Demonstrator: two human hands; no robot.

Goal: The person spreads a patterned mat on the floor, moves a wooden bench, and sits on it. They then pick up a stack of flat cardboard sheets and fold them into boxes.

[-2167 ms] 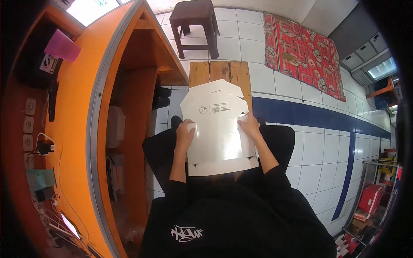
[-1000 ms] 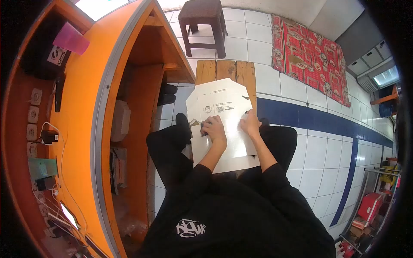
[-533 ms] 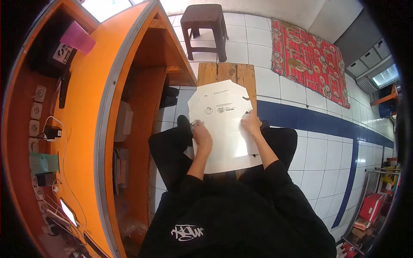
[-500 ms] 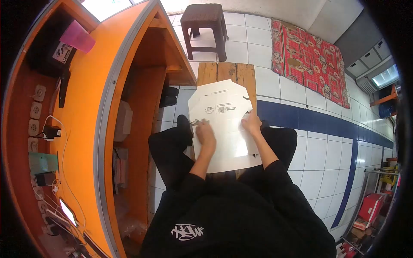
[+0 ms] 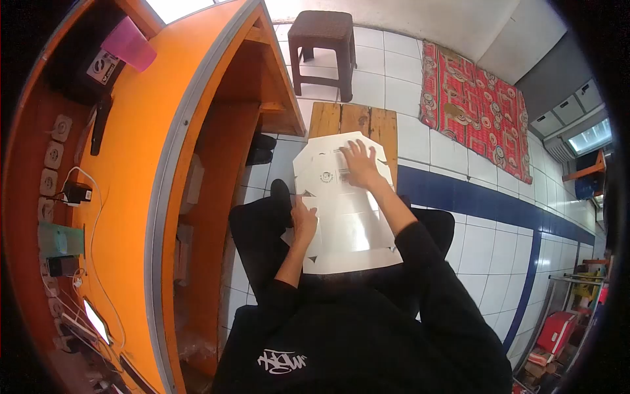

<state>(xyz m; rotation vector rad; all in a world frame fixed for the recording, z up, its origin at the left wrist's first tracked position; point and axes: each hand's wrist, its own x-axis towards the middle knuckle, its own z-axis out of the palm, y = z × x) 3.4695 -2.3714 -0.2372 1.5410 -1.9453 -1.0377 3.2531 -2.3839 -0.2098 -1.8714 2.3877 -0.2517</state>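
Note:
A flat white die-cut cardboard box sheet (image 5: 351, 220) lies across the wooden bench between my knees. Small notches mark its sides, and print with a round logo shows on its upper half. My left hand (image 5: 304, 220) is closed at the left edge beside a notch, its thumb over the top. Across the upper printed part rests my right hand (image 5: 362, 167), open, fingers spread flat on the surface and covering some of the print.
Beyond the sheet the wooden bench (image 5: 354, 118) continues, with a brown plastic stool (image 5: 321, 43) behind it. An orange counter (image 5: 141, 177) runs along the left, carrying a pink cup (image 5: 129, 44) and cables. A red patterned mat (image 5: 472, 105) lies on the tiled floor at right.
My right hand has moved from the sheet's right edge up onto its printed part, and its fingers have spread. Two offset upper edges showed before; now the outline looks like one.

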